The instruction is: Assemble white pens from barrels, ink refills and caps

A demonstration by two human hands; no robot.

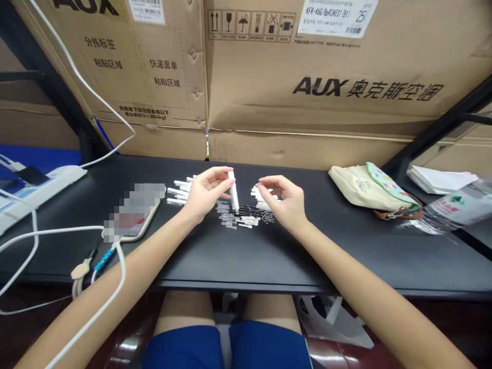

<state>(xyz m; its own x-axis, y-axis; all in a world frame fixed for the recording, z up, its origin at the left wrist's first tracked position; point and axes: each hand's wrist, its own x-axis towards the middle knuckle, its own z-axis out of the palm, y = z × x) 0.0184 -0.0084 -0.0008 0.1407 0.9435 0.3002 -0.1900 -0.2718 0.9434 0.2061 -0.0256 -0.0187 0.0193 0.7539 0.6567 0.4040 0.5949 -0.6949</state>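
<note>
Backdrop: large cardboard boxes (307,66) printed with AUX are standing behind the table.
Table: a black table (246,256) is spanning the view, with the person's bare forearms resting over its front edge.
Left of table: a power strip (42,189) is lying at the far left, and white cables (69,231) are trailing nearby. A blurred phone (134,212) is lying just beside the white sticks.
Right of table: a cream bag (365,189) is sitting beside a clear plastic water bottle (453,207).
Parts: short white plastic sticks (179,190) are lying in two groups, with small thin pieces (246,215) scattered between them.
Left hand (207,192): it is holding one white stick (233,192) nearly upright above the small pieces.
Left fingers (219,174): they are pinching that stick's upper part against the thumb.
Right hand (279,200): it is hovering just beside the right group of sticks.
Right fingers (271,180): they are curling inward, close together; whether they are gripping anything, I cannot tell.
</note>
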